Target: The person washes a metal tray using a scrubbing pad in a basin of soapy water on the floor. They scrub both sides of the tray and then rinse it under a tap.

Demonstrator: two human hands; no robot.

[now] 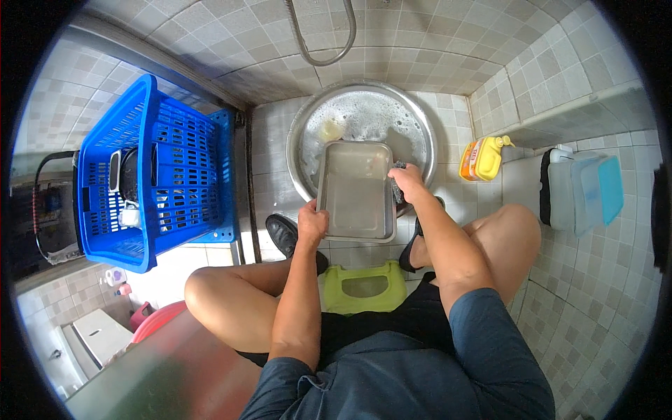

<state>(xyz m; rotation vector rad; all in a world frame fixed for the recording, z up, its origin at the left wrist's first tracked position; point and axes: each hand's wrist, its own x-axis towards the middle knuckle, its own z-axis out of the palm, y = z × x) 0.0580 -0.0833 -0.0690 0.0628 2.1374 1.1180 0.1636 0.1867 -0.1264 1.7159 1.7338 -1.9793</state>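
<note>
My left hand (313, 223) grips the near left edge of a rectangular metal baking tray (357, 191), its thumb on the rim. The tray is tilted over the near side of a round metal basin (297, 176). Soapy water (362, 113) with foam fills the basin, and a pale yellow object (331, 129) shows in it, too blurred to name. In my right hand (408, 181) is a dark grey scouring pad (399, 194), held against the tray's right side. My fingers partly hide the pad.
A blue plastic basket (184, 163) holding several kitchen items stands at left. To the right are a yellow dish-soap pump bottle (482, 158) and clear plastic containers (580, 189). A green plastic stool (365, 304) is beneath me. A shower hose (323, 62) hangs by the tiled wall.
</note>
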